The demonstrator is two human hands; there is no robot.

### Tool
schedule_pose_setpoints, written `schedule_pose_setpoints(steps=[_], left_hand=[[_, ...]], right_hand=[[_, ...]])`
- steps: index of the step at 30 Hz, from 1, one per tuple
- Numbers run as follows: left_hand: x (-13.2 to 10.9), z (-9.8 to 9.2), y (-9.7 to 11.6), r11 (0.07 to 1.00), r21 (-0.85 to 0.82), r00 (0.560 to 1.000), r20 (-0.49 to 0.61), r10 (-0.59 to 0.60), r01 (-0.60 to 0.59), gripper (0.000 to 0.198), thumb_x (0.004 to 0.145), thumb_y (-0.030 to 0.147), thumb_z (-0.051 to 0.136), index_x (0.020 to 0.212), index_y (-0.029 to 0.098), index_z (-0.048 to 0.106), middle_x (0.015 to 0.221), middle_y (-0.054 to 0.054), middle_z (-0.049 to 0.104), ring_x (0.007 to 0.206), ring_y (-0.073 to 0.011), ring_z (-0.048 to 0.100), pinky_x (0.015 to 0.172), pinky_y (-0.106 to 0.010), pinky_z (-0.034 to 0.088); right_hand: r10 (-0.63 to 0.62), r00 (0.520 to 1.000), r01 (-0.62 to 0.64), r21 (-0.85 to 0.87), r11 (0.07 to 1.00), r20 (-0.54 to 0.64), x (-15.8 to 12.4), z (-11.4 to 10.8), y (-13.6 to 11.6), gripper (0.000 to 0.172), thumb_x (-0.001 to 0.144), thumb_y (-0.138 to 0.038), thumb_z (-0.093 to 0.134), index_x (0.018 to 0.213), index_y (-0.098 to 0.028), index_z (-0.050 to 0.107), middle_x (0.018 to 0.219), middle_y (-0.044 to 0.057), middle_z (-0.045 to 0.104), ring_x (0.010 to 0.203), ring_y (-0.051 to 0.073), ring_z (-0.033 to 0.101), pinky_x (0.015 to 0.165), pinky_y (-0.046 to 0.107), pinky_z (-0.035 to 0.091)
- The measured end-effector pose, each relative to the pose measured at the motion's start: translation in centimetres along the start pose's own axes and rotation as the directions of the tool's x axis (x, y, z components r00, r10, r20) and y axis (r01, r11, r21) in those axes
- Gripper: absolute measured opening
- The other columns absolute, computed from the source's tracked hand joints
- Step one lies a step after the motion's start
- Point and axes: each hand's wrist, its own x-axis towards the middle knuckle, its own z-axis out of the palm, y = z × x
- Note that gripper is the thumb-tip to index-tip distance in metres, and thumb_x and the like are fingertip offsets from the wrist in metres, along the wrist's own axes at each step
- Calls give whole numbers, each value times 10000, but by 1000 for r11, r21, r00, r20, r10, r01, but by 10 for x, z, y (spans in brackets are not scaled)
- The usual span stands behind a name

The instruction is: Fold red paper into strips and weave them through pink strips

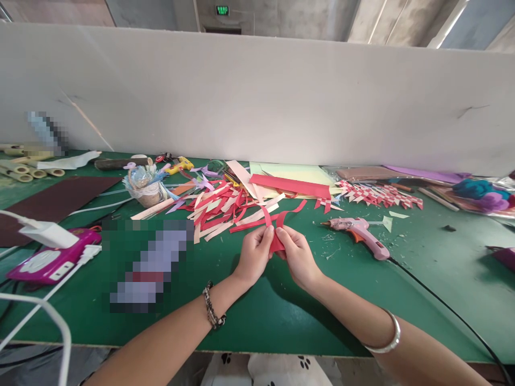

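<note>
My left hand (256, 253) and my right hand (298, 256) meet over the front middle of the green table, thumbs side by side. Both are closed on a red paper strip (277, 244), folded between them, with ends sticking up past the thumbs. The fingertips underneath are hidden. Just beyond my hands lies a loose pile of red and pale pink paper strips (225, 206). To the right of my right hand, a pink glue gun (368, 231) rests on its side, nozzle toward the hands.
Woven red-and-white paper pieces (382, 194) lie at the back right. A magenta power strip (52, 262) with white cables sits at the left, near a wrapped pot (147, 187). A grey partition (257, 96) closes the table's back. The glue gun's cord (446, 306) runs off the front right.
</note>
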Motion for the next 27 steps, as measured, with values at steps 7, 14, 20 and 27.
schedule_pose_setpoints(steps=[7, 14, 20, 27], left_hand=[[-1, 1, 2, 1000, 12, 1000, -15, -14, 14, 488, 851, 556, 366, 521, 197, 357, 413, 56, 362, 359, -72, 312, 368, -213, 266], [4, -4, -1, 994, 103, 998, -47, 30, -25, 436, 861, 490, 387, 538, 197, 371, 430, 51, 381, 408, -93, 377, 416, -222, 299], [7, -9, 0, 983, 180, 997, -57, 59, -48, 390, 867, 414, 396, 544, 200, 346, 442, 51, 378, 425, -100, 382, 436, -230, 283], [6, -8, -3, 983, 179, 1000, 12, 28, -30, 410, 841, 450, 414, 528, 202, 318, 425, 54, 334, 389, -90, 339, 403, -228, 257]], right_hand=[[-13, 1000, 12, 24, 1000, 16, -1, 1, 0, 364, 828, -445, 452, 567, -203, 375, 447, -68, 351, 421, 78, 304, 438, 222, 257], [34, 995, -28, -55, 998, 98, 4, -4, -5, 391, 821, -513, 425, 591, -197, 437, 462, -47, 433, 421, 82, 344, 429, 223, 269], [40, 986, -16, -146, 989, 162, 5, -7, -11, 388, 808, -511, 448, 589, -192, 436, 464, -46, 441, 414, 77, 351, 430, 224, 274], [9, 991, 22, -229, 973, 134, 8, -10, -6, 405, 818, -517, 438, 566, -210, 363, 425, -61, 406, 400, 76, 327, 420, 227, 252]])
